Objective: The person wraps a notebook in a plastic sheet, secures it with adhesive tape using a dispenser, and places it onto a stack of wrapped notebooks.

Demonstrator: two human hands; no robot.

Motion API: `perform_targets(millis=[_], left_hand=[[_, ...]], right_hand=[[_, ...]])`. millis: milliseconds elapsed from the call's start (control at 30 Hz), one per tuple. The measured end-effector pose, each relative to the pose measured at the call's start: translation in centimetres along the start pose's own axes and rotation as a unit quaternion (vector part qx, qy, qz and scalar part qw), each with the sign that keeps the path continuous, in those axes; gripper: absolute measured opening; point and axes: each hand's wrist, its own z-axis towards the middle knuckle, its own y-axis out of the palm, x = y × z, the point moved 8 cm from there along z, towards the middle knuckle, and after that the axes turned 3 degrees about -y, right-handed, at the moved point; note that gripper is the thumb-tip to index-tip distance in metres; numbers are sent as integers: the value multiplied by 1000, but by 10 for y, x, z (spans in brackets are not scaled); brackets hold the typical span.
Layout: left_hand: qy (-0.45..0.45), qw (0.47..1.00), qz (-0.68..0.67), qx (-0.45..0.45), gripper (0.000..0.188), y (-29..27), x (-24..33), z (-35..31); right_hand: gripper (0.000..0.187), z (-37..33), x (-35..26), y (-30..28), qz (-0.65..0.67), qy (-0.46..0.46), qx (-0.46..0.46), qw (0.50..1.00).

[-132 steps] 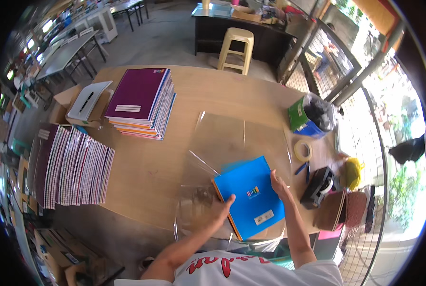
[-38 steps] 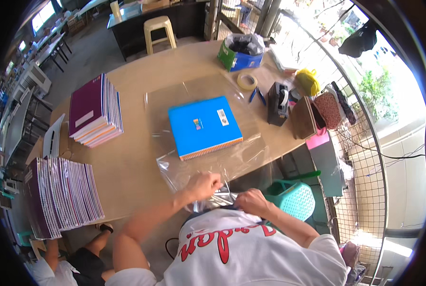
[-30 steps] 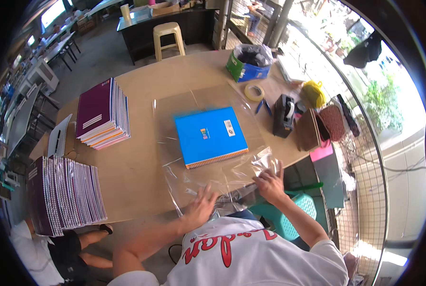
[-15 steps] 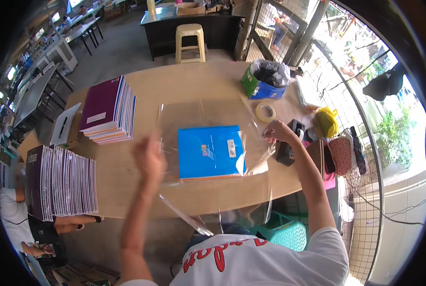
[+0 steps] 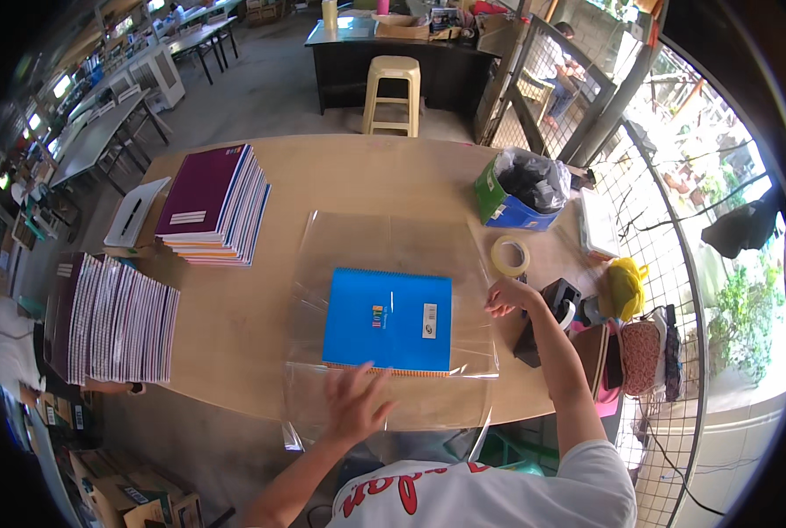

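A blue spiral-bound notebook (image 5: 402, 343) lies on a large clear plastic sheet (image 5: 393, 233) spread over the table. Its bindings run along the far and near edges, suggesting stacked books. My left hand (image 5: 356, 407) hovers over the notebook's near edge, fingers spread and holding nothing; whether the fingertips touch the plastic, I cannot tell. To the right of the sheet is my right hand (image 5: 507, 297), its fingers curled together. Anything pinched in them is too small to make out. Just beyond that hand lies a roll of clear tape (image 5: 497, 255), and a black tape dispenser (image 5: 531, 339) stands beside my right wrist.
Purple-covered notebooks (image 5: 201, 198) are stacked at the far left, with another notebook pile (image 5: 120, 321) nearer. A green and blue box (image 5: 521, 211) holding grey plastic stands far right. A yellow bag (image 5: 626, 286) and a patterned pouch (image 5: 641, 356) sit by the wire mesh (image 5: 675, 370).
My left hand has come right and down to the notebook's near edge, with its fingers now spread. The plastic lies flatter. The view has shifted, and my right hand stays near the tape.
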Motion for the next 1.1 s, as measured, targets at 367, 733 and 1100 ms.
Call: perform_targets(millis=[367,733,1100], left_hand=[[5,997,-52,-51,49,49,1,78],[-136,954,-266,-33,44,76,-51,94],[-447,768,-458,-42,37,137,-125,123]], right_hand=[[12,128,-211,-2,-166,-190,436,864],[5,81,-261,-5,-225,-305,514,770],[13,-58,-237,119,-449,-525,261,675]])
